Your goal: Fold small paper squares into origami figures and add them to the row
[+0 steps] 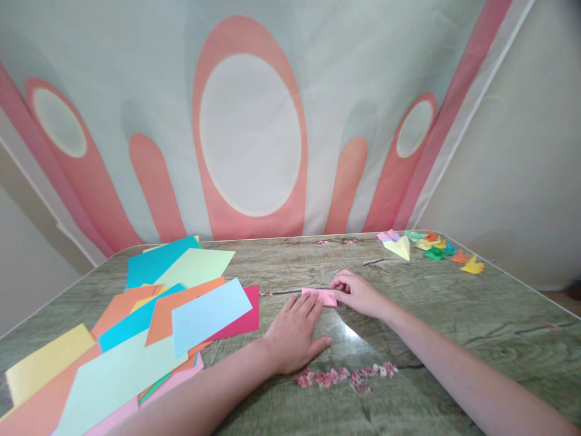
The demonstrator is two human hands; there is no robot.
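Observation:
A small strip of folded pink paper lies on the wood-patterned table in front of me. My left hand rests flat, its fingertips pressing on the left part of the paper and its thumb spread away to the right. At the paper's right end, my right hand has its fingers curled in, with thumb and index finger pinching the edge. Part of the strip is hidden under the left fingertips.
A spread pile of coloured paper sheets covers the table's left side. Several small folded paper figures and a pale yellow paper plane sit at the back right. Behind the table hangs a pink-and-grey patterned cloth.

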